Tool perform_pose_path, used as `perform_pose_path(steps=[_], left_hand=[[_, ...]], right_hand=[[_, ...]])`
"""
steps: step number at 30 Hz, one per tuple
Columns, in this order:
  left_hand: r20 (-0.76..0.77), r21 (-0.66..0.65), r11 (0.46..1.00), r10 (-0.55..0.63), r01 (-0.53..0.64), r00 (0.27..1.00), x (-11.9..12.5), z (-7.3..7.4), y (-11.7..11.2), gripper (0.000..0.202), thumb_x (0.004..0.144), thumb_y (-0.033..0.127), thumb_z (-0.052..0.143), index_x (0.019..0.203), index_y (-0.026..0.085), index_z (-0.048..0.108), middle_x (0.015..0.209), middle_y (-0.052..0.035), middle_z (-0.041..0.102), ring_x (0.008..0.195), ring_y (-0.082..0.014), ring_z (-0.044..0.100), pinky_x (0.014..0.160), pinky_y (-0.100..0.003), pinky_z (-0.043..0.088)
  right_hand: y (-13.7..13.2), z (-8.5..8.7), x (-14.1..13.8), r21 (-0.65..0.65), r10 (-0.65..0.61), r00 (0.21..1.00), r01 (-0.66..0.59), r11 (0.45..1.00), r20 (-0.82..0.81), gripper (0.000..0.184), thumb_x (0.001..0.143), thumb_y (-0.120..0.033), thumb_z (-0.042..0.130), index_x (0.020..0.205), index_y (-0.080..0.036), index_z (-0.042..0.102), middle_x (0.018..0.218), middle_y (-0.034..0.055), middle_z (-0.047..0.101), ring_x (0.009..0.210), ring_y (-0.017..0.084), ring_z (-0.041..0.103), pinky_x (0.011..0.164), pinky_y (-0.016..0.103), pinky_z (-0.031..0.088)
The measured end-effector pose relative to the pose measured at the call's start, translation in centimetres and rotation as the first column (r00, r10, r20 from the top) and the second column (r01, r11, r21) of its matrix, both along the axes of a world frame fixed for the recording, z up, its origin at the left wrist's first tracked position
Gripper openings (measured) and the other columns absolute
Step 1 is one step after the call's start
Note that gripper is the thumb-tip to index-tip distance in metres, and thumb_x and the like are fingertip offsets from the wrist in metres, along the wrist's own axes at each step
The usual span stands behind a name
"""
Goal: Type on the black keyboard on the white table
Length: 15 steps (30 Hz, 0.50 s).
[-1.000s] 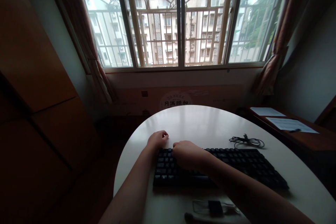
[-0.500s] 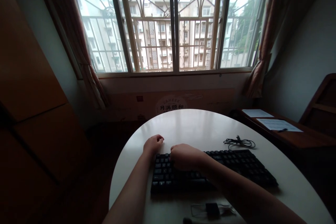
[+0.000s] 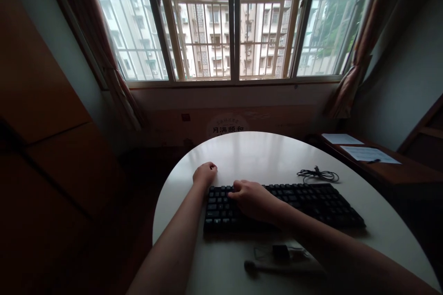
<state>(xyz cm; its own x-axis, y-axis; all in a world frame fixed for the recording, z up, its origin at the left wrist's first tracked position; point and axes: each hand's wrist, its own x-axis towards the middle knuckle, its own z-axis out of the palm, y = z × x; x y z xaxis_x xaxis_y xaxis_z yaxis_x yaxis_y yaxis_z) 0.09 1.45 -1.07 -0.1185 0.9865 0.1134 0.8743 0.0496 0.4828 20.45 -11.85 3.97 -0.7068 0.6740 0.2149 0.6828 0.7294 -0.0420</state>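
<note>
- Left hand (image 3: pixel 205 174): set just beyond the keyboard's far left corner, its fingers curled inward; whether they pinch anything cannot be told.
- Keyboard (image 3: pixel 311 200): black, lying on the round white bench (image 3: pixel 256 147), its left end beneath the right hand's fingers and most of its length to their right.
- Right hand (image 3: pixel 254 197): over the keys near the left end, fingers bent and drawn close together; whether they grip a key cannot be made out.
- Dark rod (image 3: pixel 249 267): round-ended and blurred, nearer the person than the right hand's fingers, well apart from them.
- Black block with wire loops (image 3: pixel 281 252): just beyond the rod, nearer the person than those fingers and to their right.
- Coiled cable (image 3: pixel 317 175): black, right of the right hand's fingers and slightly farther away, just behind the keyboard.
- Paper sheets (image 3: pixel 370 154): far right of both hands' fingers, on a brown bench (image 3: pixel 404 173).
</note>
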Motion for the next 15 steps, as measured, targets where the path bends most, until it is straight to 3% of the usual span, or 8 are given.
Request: perform_pose_path(steps=[3, 8, 15], left_hand=[[0.047, 0.030, 0.999, -0.042, 0.040, 0.998, -0.4, 0.0, -0.3, 0.022, 0.082, 0.036, 0.052, 0.089, 0.026, 0.071, 0.092, -0.0016, 0.072, 0.083, -0.0185, 0.062, 0.068, -0.025, 0.043], [0.158, 0.059, 0.972, -0.232, 0.226, 0.960, -1.1, 0.0, -1.0, 0.026, 0.083, 0.035, 0.051, 0.089, 0.021, 0.071, 0.087, -0.0033, 0.072, 0.080, -0.0172, 0.062, 0.068, -0.024, 0.044], [0.035, 0.032, 0.962, -0.271, 0.270, 0.962, 0.1, 0.8, -1.8, 0.024, 0.081, 0.036, 0.053, 0.087, 0.021, 0.071, 0.084, -0.0030, 0.071, 0.077, -0.0173, 0.061, 0.064, -0.024, 0.042]], right_hand=[[0.0, -0.4, 0.2, 0.006, 0.011, 0.999, -0.011, 1.000, -0.035, 0.027, 0.092, -0.017, 0.043, 0.101, -0.021, 0.069, 0.088, 0.0066, 0.057, 0.071, 0.015, 0.050, 0.063, 0.026, 0.038], [0.3, -0.8, 0.0, -0.003, -0.023, 0.999, 0.023, 1.000, -0.043, 0.026, 0.091, -0.018, 0.044, 0.103, -0.020, 0.067, 0.089, 0.0067, 0.056, 0.075, 0.017, 0.050, 0.062, 0.027, 0.036], [0.3, -0.5, -0.5, -0.030, -0.055, 0.998, 0.054, 0.998, -0.020, 0.024, 0.090, -0.016, 0.044, 0.101, -0.019, 0.066, 0.089, 0.0065, 0.057, 0.075, 0.017, 0.050, 0.060, 0.027, 0.034]])
